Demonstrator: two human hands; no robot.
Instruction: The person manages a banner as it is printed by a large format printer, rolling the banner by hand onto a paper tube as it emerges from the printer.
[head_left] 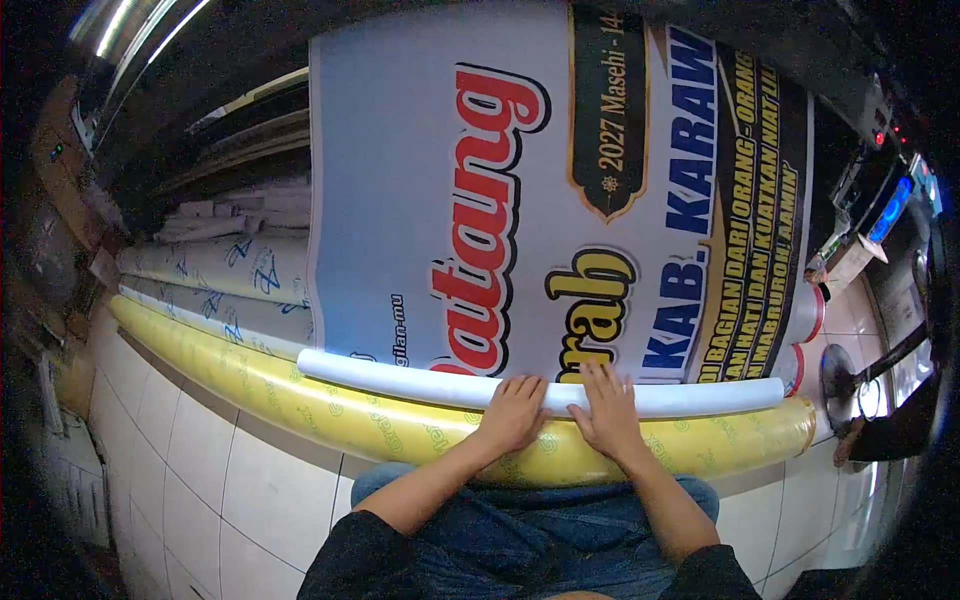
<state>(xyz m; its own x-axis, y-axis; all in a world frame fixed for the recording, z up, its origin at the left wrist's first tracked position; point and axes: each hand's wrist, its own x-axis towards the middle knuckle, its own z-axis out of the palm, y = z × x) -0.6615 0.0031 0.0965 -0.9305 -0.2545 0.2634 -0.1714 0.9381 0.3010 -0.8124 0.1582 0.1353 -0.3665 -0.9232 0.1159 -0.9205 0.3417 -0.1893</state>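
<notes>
A printed banner [390,180] with large red, black and blue lettering hangs down in front of me. Its lower end is wound into a white roll [690,399] that lies along the top of a long yellow roll [400,428]. My left hand [515,411] rests on the white roll near its middle, fingers bent over it. Just to the right, my right hand [607,411] lies on the same roll with its fingers apart and pointing up. A small gap separates the two hands. Neither palm's underside is visible.
Several patterned rolls [230,270] lie at the left behind the yellow one. White floor tiles [260,505] run below. At the right are a dark round-based stand [838,375], a blue-lit device [892,208] and another person's hand [848,442] near the yellow roll's end.
</notes>
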